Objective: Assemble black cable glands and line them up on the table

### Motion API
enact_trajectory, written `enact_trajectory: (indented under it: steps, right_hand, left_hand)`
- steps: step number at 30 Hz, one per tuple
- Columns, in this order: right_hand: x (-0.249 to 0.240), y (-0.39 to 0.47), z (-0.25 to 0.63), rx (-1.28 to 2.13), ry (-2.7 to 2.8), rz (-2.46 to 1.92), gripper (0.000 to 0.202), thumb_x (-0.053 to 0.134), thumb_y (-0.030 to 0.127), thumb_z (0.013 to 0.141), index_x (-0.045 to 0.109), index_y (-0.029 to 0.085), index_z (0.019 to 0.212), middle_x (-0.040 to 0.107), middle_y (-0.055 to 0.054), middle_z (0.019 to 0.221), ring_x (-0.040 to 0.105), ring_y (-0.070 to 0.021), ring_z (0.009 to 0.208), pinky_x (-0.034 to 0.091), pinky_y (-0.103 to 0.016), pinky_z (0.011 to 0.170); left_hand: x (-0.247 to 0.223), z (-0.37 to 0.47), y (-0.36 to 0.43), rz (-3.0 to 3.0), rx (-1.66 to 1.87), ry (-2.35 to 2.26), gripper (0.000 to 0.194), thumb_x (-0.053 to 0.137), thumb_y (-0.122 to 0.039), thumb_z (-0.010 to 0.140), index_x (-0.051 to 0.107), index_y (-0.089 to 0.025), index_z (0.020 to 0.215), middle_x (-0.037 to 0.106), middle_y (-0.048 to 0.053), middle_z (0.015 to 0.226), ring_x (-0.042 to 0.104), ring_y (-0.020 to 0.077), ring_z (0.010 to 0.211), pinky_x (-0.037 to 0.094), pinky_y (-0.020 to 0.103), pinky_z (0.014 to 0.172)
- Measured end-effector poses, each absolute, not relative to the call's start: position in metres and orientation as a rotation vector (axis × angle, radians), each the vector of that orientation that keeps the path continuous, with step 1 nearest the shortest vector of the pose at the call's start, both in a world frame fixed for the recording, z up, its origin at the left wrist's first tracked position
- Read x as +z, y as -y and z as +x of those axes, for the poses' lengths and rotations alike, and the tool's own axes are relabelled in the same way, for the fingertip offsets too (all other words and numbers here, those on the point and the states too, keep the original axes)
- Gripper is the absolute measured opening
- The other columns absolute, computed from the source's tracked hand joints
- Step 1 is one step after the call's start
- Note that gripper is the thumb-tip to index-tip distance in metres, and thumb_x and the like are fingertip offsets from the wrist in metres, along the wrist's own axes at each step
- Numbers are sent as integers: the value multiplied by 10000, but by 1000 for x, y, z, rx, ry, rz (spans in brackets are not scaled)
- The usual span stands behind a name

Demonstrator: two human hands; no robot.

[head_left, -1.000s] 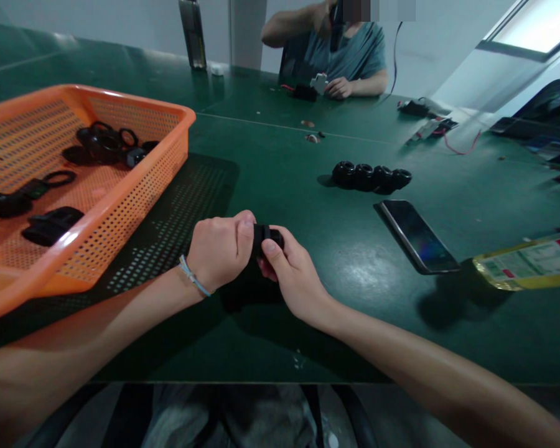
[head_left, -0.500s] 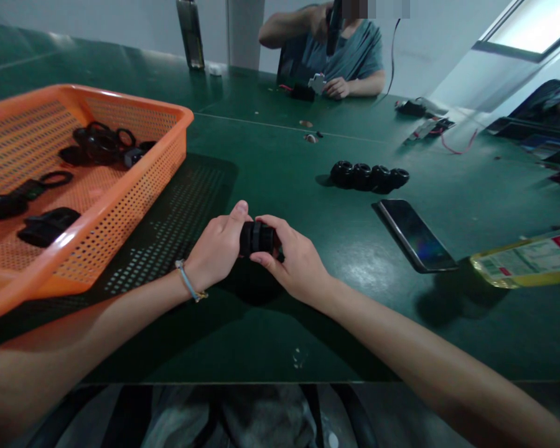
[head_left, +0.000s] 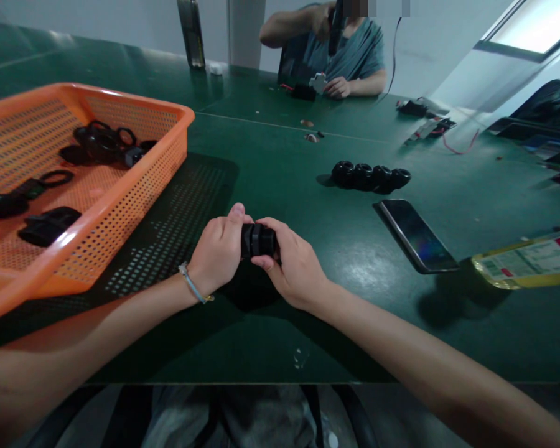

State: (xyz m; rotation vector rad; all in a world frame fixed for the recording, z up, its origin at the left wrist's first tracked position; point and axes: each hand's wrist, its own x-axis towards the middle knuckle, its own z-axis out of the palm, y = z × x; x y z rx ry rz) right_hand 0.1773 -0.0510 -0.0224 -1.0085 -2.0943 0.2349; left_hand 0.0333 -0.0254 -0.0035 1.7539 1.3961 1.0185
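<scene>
Between my two hands, above the green table, is a black plastic cable gland (head_left: 257, 241) with a nut-like ridged collar, lying sideways. My left hand (head_left: 219, 249) is closed around its left end, thumb pointing up; the fingers behind are hidden. My right hand (head_left: 298, 261) grips the right end, with the thumb below and the fingers over the top. The far ends of the gland are covered by my hands. Several similar black fittings (head_left: 371, 177) stand in a row on the table, beyond my right hand.
An orange basket (head_left: 140, 205) at left holds black fittings and rings. To the right lie a phone (head_left: 416, 236) and a bottle with yellow contents (head_left: 527, 258). Across the table (head_left: 270, 155), a person (head_left: 350, 62) holds a dark tool over a small part. Wired parts (head_left: 429, 127) lie at the far right.
My left hand has turned slightly, its thumb tipping a little left, and the gland's collar has rotated a bit. Both hands keep their hold.
</scene>
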Motion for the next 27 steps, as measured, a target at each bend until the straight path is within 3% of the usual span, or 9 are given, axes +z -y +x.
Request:
enact_trajectory:
  steps: [4,10,22,27]
  right_hand:
    - [-20,62,169,424,1977,-1165,354,364,438,924,422,144,1114,659,-139,979,650,-228,807,530,-368,668]
    - [-15,68,165,669,1824,-1292,358,382,427,891,439,140,1097,651,-113,890,620,-208,710,490,-331,607]
    - [-13,71,161,1001,1565,-1349,323,372,440,889,485,166,1016,570,-34,732,525,-151,626,414,-284,563]
    - [-12,67,163,944,1614,-1329,329,378,453,895,475,164,1018,578,-35,749,538,-149,627,411,-272,549]
  left_hand:
    - [-5,33,28,1936,998,-1494,573,164,-409,889,604,-173,610,650,67,590,609,186,620,456,290,633]
    - [-3,31,30,2101,895,-1581,570,138,-361,878,640,-150,708,689,107,659,652,217,672,453,311,632]
    - [1,29,32,2617,872,-1551,551,138,-295,901,640,-146,730,619,60,513,552,163,452,289,262,455]
    - [2,29,29,2507,871,-1518,495,165,-306,889,608,-153,732,582,45,531,521,159,473,314,265,483]
